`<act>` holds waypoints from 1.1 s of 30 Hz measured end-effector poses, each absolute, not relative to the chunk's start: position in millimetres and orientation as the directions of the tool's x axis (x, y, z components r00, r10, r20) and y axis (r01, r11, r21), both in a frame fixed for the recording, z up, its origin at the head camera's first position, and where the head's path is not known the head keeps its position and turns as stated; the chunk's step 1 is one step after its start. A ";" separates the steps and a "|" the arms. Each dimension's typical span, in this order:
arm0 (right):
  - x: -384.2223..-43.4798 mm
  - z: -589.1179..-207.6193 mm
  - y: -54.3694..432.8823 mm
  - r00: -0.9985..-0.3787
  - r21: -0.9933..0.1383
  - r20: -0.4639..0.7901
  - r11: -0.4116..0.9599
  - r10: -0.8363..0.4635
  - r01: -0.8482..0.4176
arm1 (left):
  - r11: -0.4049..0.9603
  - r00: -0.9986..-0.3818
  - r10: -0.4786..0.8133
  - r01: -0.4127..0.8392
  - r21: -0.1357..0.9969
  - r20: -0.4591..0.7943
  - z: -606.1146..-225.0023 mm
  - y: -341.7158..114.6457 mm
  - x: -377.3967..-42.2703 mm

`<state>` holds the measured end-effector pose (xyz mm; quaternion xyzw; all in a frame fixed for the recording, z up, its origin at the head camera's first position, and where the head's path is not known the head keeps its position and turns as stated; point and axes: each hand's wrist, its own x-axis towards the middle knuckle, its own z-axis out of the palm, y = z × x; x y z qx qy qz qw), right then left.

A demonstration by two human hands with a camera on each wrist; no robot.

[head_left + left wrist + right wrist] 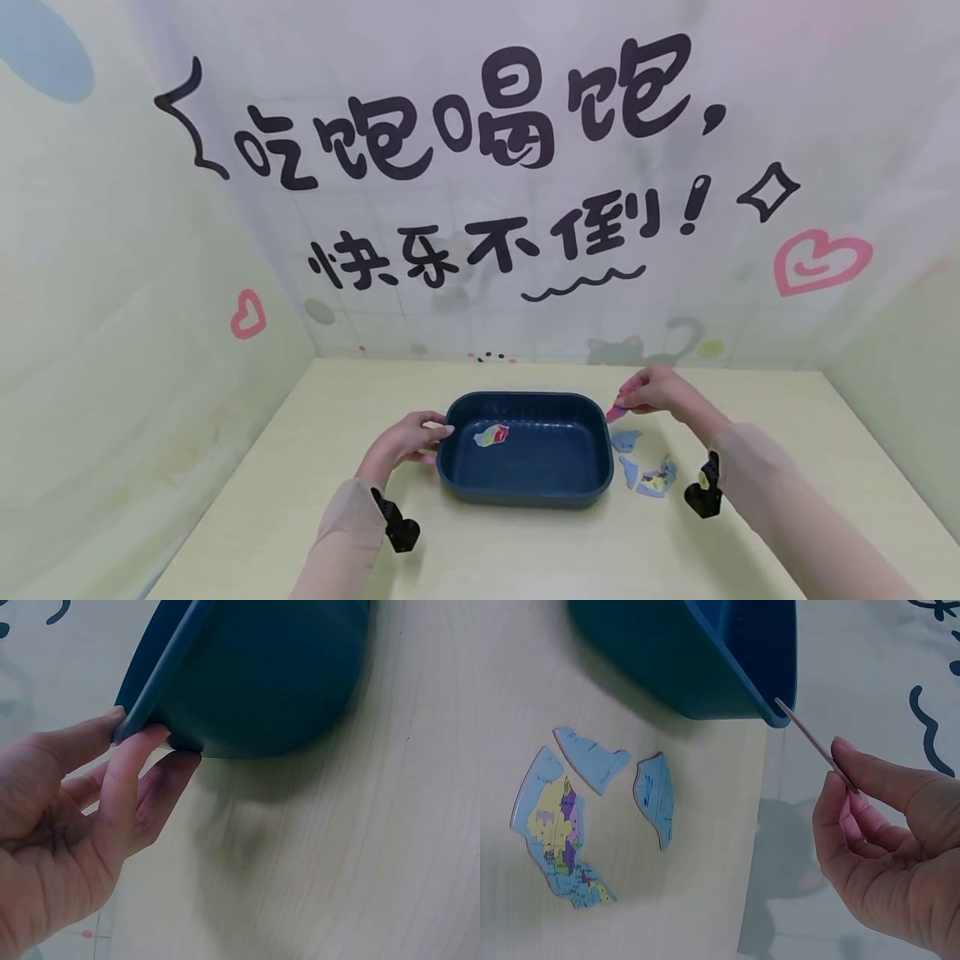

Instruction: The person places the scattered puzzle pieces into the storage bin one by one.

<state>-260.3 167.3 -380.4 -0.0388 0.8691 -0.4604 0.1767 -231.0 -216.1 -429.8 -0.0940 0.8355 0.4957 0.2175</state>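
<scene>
1. One pale, printed backdrop (465, 325) w/ big dark Chinese lettering (517, 104), behind & at both sides.
2. Light wood-grain desk (480, 550), carries the rest.
3. Dark teal-blue, rounded-rectangular, plastic-looking tray (525, 501), upright, approx. mid-desk.
4. L hand grip (408, 435): pinching tray's L rim, thumb at the edge, other fingers on the outside.
5. R hand grip (652, 389): off tray's far R corner, above desk level, thumb & fingertips pinching the pc in no. 10.
6. Black wrist cams (703, 500), one per arm, over pale beige sleeves (810, 508).
7. Curved, thin, map-printed section (559, 832), blue w/ yellow & purple patches, flat on desk R of tray.
8. Two thin light-blue pcs (654, 799), flat, btwn no. 7 & tray.
9. Thin map-printed pc, pale blue/yellow/red (491, 435), lying inside tray, L side.
10. Thin pink-red pc (617, 412), tilted, tip at tray's R rim; touching or not, can't tell.
</scene>
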 end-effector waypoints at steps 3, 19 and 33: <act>-260.9 -382.7 159.4 -0.933 -0.818 -0.272 0.568 -0.234 0.096 | 0.487 -0.888 0.057 -0.375 0.789 -0.457 -431.0 -216.8 -229.0; -263.8 -394.6 117.9 -0.939 -0.838 -0.252 0.539 -0.234 0.091 | 0.472 -0.887 0.060 -0.378 0.796 -0.457 -433.7 -218.0 -230.1; -265.0 -405.7 95.3 -0.944 -0.829 -0.251 0.552 -0.213 0.096 | 0.477 -0.892 0.050 -0.374 0.795 -0.449 -434.6 -219.0 -230.6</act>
